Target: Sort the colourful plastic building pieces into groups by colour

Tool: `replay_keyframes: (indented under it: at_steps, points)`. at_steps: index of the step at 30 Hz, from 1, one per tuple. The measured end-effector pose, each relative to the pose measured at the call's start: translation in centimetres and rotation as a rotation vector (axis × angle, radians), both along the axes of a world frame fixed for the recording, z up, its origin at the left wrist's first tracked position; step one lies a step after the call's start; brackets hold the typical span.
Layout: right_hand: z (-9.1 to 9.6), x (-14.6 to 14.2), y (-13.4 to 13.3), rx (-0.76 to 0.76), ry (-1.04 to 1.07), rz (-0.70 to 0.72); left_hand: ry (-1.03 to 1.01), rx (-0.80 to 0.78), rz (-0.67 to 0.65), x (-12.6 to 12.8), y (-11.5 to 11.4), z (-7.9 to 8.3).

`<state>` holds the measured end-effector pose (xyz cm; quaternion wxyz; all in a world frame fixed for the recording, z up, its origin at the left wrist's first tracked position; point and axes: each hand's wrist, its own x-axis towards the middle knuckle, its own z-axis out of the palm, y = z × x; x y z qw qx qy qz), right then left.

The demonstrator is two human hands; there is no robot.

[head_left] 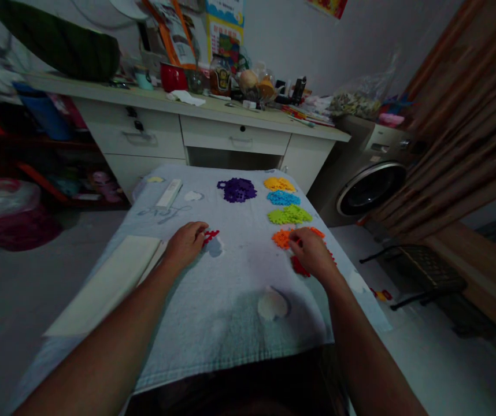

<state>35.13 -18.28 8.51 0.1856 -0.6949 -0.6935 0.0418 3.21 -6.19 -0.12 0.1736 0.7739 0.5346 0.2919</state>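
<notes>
My left hand (186,244) is closed, thumb and fingertips pinching a small cluster of red plastic interlocking pieces (211,235) just above the cloth. On the right, my right hand (311,248) has its fingertips together over the edge of the orange pieces (281,238). The red pieces' pile (299,266) lies partly hidden beneath that hand. Whatever its fingertips hold, if anything, is hidden. Beyond it, green pieces (290,215), blue pieces (283,197) and yellow pieces (279,184) lie in separate piles. A larger heap of purple pieces (237,190) sits at the table's far middle.
A pale cloth (226,312) with heart shapes covers the table. At its left lie a long cream board (109,283) and a narrow white box (169,193). Behind stands a cluttered white desk (234,136); a washing machine (365,167) is to the right.
</notes>
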Motion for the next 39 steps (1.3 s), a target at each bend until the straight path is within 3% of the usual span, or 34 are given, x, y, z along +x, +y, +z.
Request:
replay_keyframes:
  at_steps: [4, 7, 10, 14, 25, 30, 34, 39]
  points:
    - [-0.2, -7.2, 2.6, -0.129, -0.007, 0.317, -0.056, 0.002, 0.023, -0.1, -0.1, 0.0]
    - [-1.5, -11.4, 4.7, -0.153, -0.087, 0.477, -0.114, 0.0, 0.048, -0.2, 0.1, -0.1]
    - [-3.6, -14.0, 6.6, -0.114, -0.09, 0.499, -0.201, -0.01, 0.087, -0.3, 0.3, -0.1]
    - [-5.7, -15.4, 8.3, -0.093, -0.074, 0.468, -0.313, -0.018, 0.136, -0.4, 0.4, -0.3]
    - [-5.6, -15.2, 8.3, -0.097, -0.151, 0.442, -0.341, -0.054, 0.131, -0.4, 0.4, -0.4]
    - [-4.5, -14.3, 7.7, -0.074, -0.141, 0.414, -0.329, -0.048, 0.129, -0.4, 0.4, -0.3]
    - [-2.3, -11.3, 6.3, -0.087, -0.147, 0.335, -0.326, -0.06, 0.117, -0.5, 0.5, -0.4]
    - [0.2, -4.3, 3.0, -0.112, -0.015, 0.21, -0.319, -0.078, 0.116, -0.5, 0.4, -0.3]
